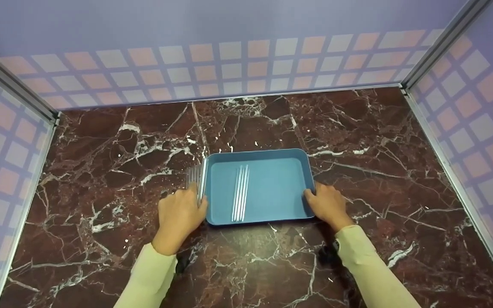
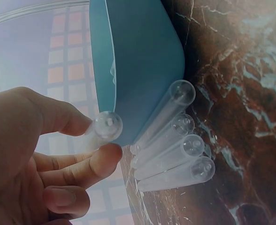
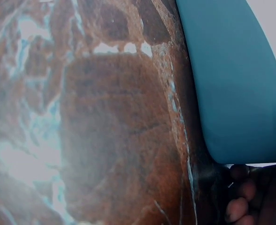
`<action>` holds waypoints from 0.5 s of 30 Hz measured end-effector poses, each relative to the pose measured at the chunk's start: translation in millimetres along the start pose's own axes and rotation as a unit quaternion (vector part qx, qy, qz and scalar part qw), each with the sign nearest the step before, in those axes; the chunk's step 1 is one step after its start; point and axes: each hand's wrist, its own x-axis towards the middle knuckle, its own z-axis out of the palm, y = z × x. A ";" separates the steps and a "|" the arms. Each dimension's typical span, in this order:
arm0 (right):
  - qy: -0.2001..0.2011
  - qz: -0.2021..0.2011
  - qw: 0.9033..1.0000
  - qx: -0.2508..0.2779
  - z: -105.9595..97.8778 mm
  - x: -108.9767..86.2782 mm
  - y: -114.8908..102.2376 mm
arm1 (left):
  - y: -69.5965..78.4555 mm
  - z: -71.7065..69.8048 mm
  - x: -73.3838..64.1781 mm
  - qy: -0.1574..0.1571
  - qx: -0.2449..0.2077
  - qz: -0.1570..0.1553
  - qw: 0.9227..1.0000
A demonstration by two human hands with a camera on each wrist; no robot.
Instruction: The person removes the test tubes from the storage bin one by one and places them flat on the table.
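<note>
A blue rectangular tray [image 1: 276, 188] lies on the marble surface between the hands. My right hand [image 1: 328, 204] grips its right side, thumb over the rim; in the right wrist view the fingers [image 3: 237, 208] are dark and partly hidden beside the tray. Between thumb and fingers, my left hand [image 1: 180, 214] pinches a clear test tube [image 2: 109, 125] at the tray's left rim. Several similar test tubes [image 2: 175, 171] lie side by side on the surface, just outside the tray's left wall. Inside the tray, several more clear tubes [image 1: 240, 192] lie parallel, left of its middle.
Dark red marble [image 1: 101, 179] with white veins spreads around the tray. A lilac panel with pink and white squares [image 1: 229, 55] stands at the back. Similar panels close off the left and right sides, edged by metal rails [image 1: 443, 167].
</note>
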 end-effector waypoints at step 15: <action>0.000 -0.003 1.000 -0.007 -0.4 0.6 -0.2 | -6.6 1.8 -1.4 0.003 -0.001 -0.009 1.000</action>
